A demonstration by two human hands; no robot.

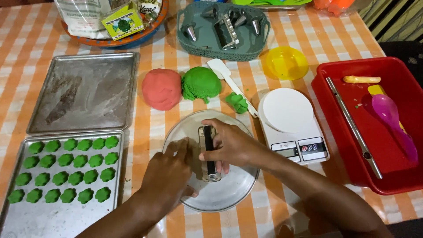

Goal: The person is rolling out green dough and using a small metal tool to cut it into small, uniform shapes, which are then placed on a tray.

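My right hand point(231, 145) grips a narrow metal mould point(208, 154) lying lengthwise on a round metal plate point(229, 189). My left hand point(169, 169) rests on the plate's left side, fingers curled beside the mould; whether it holds dough is hidden. Behind the plate sit a red dough ball point(161, 89), a green dough ball point(201, 83) and a small green dough lump point(237, 102) beside a white spatula point(231, 86).
A tray point(61, 211) with several green flower-shaped pieces lies at the left, a floured bare tray point(83, 90) behind it. A white kitchen scale point(291, 125), yellow bowl point(285, 62), red tub point(374, 128) with utensils and grey basket point(222, 31) of metal nozzles stand around.
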